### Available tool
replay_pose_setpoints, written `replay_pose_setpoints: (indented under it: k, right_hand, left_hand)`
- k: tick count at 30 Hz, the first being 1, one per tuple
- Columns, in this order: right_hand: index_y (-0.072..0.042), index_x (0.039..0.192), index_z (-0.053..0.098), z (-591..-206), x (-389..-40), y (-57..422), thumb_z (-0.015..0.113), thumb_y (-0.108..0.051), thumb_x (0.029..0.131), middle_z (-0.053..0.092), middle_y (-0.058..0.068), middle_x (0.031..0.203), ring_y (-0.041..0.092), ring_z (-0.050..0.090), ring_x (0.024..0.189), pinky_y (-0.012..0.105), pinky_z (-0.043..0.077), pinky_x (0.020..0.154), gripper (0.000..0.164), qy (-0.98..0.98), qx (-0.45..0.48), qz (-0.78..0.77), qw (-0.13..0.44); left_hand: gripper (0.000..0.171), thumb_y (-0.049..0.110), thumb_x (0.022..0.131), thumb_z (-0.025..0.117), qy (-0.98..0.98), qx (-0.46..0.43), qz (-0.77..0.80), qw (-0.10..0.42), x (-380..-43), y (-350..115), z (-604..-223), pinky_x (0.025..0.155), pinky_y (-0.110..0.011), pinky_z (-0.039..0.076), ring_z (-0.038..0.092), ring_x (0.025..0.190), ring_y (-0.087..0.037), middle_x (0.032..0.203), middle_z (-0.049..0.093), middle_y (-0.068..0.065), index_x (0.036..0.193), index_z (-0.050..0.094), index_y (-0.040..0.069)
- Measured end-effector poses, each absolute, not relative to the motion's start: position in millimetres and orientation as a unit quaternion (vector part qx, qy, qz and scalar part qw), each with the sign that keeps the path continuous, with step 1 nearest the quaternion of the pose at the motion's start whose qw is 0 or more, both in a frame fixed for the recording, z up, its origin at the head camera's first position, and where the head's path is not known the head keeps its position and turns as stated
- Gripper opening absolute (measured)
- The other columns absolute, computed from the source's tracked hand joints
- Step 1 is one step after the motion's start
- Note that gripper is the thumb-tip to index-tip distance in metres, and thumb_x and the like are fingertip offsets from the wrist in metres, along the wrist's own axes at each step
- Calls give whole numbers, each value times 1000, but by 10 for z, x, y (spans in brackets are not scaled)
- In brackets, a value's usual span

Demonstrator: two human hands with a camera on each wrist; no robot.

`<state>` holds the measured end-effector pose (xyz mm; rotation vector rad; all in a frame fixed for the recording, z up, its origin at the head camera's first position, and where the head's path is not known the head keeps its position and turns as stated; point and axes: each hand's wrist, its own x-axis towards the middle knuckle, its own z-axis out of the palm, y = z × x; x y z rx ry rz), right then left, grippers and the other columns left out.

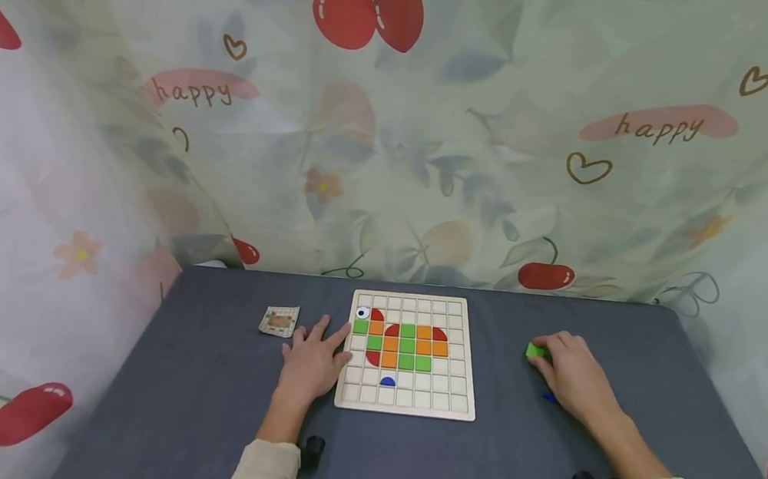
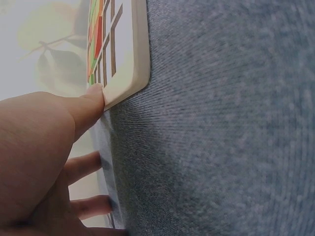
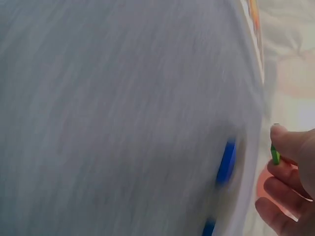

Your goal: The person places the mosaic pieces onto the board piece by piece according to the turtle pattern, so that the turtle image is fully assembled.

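Note:
My right hand (image 1: 575,374) pinches a green tile (image 1: 534,351) between thumb and fingers, off to the right of the board; the right wrist view shows the tile (image 3: 275,153) edge-on. With fingers spread, my left hand (image 1: 311,367) rests at the left edge of the wooden grid board (image 1: 403,403), the thumb (image 2: 91,101) touching its rim in the left wrist view. Green, orange and red pieces fill several squares of the board, with a round eye piece (image 1: 363,313) at upper left. A blue half-circle piece (image 1: 387,382) sits lower down, apart from the others.
A small picture card (image 1: 279,320) lies left of the board, beyond the left fingers. Under the right hand a blue piece (image 1: 549,396) lies on the dark grey tablecloth (image 1: 445,469); the right wrist view shows two blue pieces (image 3: 226,162) there. A printed curtain (image 1: 430,198) hangs behind.

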<state>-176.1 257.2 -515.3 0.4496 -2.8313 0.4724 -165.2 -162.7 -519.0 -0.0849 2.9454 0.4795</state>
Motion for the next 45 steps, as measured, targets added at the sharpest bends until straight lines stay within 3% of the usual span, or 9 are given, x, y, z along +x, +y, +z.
replay_pose_setpoints:
  k: [24, 32, 45]
  right_hand:
    - [-14, 108, 74, -5266, -1773, 1451, 83, -26, 87, 65, -2, 100, 13, 53, 91, 32, 52, 79, 26, -950, 222, 209, 58]
    - [-15, 105, 75, -5341, -1759, 1357, 83, -27, 86, 65, -2, 101, 16, 56, 96, 35, 54, 84, 23, -944, 237, 221, 68]
    - [-16, 102, 77, -5340, -1738, 1345, 82, -24, 87, 64, -1, 101, 15, 52, 92, 31, 50, 78, 18, -944, 238, 219, 73]
  left_hand:
    - [57, 46, 103, 57, 983, -28, 165, 79, -1664, -1644, -5216, 113, -78, 27, 25, 151, -54, 169, 29, -11, 156, 42, 35]
    - [57, 45, 102, 58, 983, -27, 164, 81, -1652, -1629, -5201, 114, -78, 27, 25, 151, -54, 169, 29, -11, 156, 42, 34]
    - [57, 46, 102, 57, 984, -26, 159, 77, -1657, -1628, -5210, 113, -78, 28, 26, 151, -54, 169, 29, -11, 156, 42, 35]
